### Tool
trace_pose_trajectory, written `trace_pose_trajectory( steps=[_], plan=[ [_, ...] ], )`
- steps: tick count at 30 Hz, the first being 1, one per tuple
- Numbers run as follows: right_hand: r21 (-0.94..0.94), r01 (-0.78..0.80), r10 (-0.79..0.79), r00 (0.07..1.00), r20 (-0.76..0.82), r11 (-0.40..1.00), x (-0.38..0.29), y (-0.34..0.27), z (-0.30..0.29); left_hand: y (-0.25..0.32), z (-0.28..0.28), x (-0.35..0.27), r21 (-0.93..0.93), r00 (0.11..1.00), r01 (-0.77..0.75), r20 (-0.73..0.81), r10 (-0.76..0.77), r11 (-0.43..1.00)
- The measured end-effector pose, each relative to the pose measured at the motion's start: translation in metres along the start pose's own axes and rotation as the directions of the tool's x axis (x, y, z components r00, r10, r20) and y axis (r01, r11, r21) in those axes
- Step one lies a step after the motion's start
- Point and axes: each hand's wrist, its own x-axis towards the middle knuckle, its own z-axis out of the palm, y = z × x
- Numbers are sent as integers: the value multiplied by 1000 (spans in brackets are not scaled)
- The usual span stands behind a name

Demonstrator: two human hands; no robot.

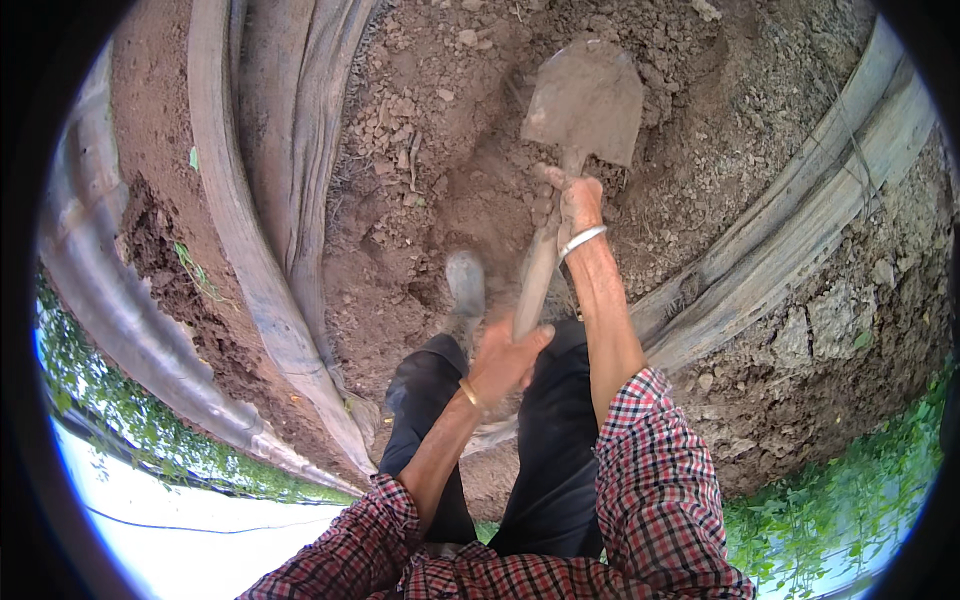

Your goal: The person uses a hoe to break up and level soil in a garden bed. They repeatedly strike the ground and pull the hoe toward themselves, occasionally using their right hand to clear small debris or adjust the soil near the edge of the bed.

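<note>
A shovel with a soil-coated metal blade [589, 97] and a wooden handle [537, 279] reaches away from me over brown earth. My right hand [576, 201], with a pale bangle at its wrist, grips the handle low down, just behind the blade. Nearer my body, my left hand [501, 363] closes round the upper part of the handle between my knees; it is slightly blurred. Beyond my hands the blade lies over loose, crumbled soil [480, 180]. Whether its tip touches the ground I cannot tell.
A dusty boot [465, 283] stands on the soil left of the handle. Long folds of grey-brown sheeting run along the left [259, 150] and right [787, 232]. Farther left is a bent metal-looking sheet [150, 315]. Green plants [832, 502] grow at lower right.
</note>
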Motion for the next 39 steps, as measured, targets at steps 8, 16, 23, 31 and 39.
trace_pose_trajectory(
  steps=[8, 16, 23, 31, 39],
  plan=[
    [153, -577, 415, 724, 551, 803, -55, 99, 1, -13, 16, -86, -529, 969, 210, -2, -248, 822],
    [-302, -396, 455, 876, 159, 867, -17, 49, 37, 18, 36, -35, -365, 944, 126, -242, -224, 923],
    [-94, -214, 234, 895, 379, 972, 2, 53, 7, 16, 44, -2, -221, 967, 15, -246, -71, 975],
    [-52, -485, 478, 827, 297, 873, -57, 62, 19, -8, 48, -56, -322, 930, 105, -303, -207, 941],
    [-16, -463, 444, 839, 315, 886, -16, 37, 18, -3, 40, -15, -193, 957, 80, -260, -129, 978]
  ],
)
